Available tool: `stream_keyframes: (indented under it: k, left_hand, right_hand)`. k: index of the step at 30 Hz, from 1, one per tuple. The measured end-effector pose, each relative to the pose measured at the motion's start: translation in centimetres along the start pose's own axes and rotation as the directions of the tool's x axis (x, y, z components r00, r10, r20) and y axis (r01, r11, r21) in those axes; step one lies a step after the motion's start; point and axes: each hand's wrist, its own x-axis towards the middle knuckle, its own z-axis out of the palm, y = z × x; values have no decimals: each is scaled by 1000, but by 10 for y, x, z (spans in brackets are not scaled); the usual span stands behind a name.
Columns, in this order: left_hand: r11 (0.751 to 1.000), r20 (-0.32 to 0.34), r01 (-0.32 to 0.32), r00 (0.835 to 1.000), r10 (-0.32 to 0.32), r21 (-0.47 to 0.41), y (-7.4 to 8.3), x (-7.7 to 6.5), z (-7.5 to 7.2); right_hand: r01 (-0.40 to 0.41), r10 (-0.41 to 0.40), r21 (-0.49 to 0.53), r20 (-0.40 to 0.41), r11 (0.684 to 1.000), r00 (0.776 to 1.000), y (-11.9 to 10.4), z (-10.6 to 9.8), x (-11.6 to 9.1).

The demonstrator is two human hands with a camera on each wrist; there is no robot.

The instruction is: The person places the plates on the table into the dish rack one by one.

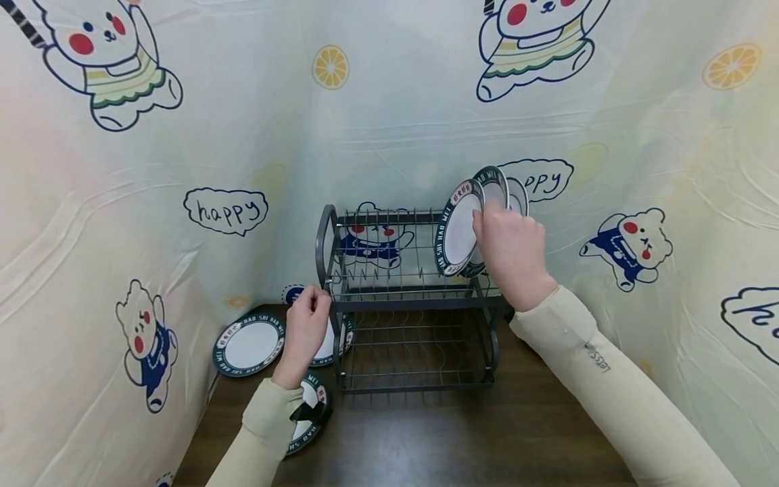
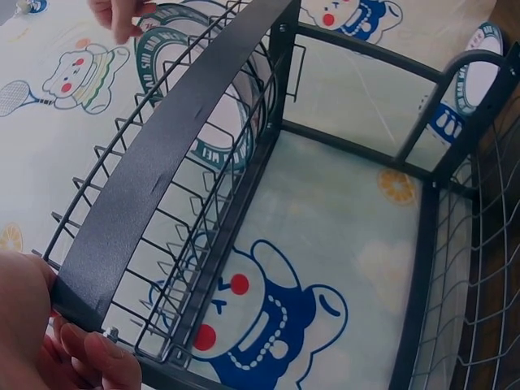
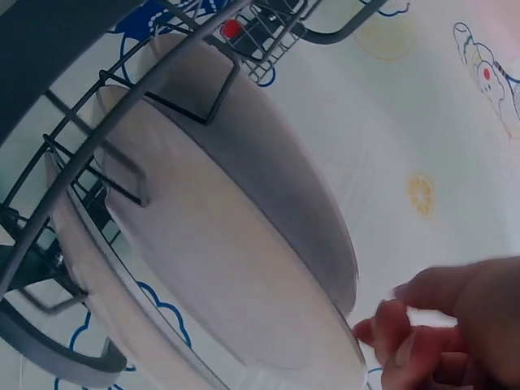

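Observation:
A black two-tier wire dish rack [image 1: 414,304] stands against the patterned cloth. My left hand [image 1: 307,325] grips its left front corner, thumb and fingers around the flat bar [image 2: 146,183]. Three white plates with dark green lettered rims stand on edge at the upper tier's right end; the leftmost plate [image 1: 459,233] faces left. My right hand [image 1: 514,250] is at their upper rims. In the right wrist view its loosely bent fingers [image 3: 390,329] come right to the rim of the middle plate [image 3: 227,244], with the thumb apart from it.
On the dark wooden table [image 1: 450,439] left of the rack lie matching plates: one plate [image 1: 249,343] by the cloth, another [image 1: 324,348] partly behind my left hand, and a third [image 1: 301,436] under my left wrist. The lower tier [image 1: 420,352] shows bare wires.

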Motion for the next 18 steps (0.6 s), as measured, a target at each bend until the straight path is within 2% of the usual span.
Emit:
stream_keyframes:
  k: [10, 18]
  left_hand:
    - [1000, 3, 18, 1000, -18, -9, 1, 0, 1]
    - [1000, -5, 6, 1000, -6, -10, 2, 0, 1]
  right_hand:
    - [75, -52, 118, -186, 990, 981, 20, 2, -16]
    - [140, -99, 156, -247, 978, 964, 32, 2, -35]
